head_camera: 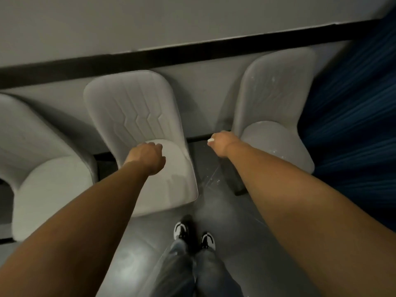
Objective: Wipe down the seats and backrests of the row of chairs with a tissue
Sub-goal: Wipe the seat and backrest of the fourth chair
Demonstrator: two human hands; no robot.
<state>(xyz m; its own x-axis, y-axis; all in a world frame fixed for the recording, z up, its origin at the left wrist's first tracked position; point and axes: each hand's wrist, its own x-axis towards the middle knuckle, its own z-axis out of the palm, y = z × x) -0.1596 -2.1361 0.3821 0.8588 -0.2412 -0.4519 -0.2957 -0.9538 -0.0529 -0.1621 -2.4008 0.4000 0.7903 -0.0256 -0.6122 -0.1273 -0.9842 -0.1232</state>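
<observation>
Here, tissue (210, 139) tip leftward from curled right hand (222, 142)

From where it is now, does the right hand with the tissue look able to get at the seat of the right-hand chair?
Probably yes. The right hand, closed on a white tissue, hangs over the gap beside the right-hand chair. Nothing lies between it and that seat, and the seat holds only pale specks.

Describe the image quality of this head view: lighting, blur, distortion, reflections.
Head view: dim, flat indoor light with muted colours; the blue curtain at right is streaked by motion blur, and the right chair looks soft; wide-angle distortion bows the dark wall rail and stretches both forearms; the glossy floor shows pale reflections; the tissue in the right hand is a small bright blur.
</observation>
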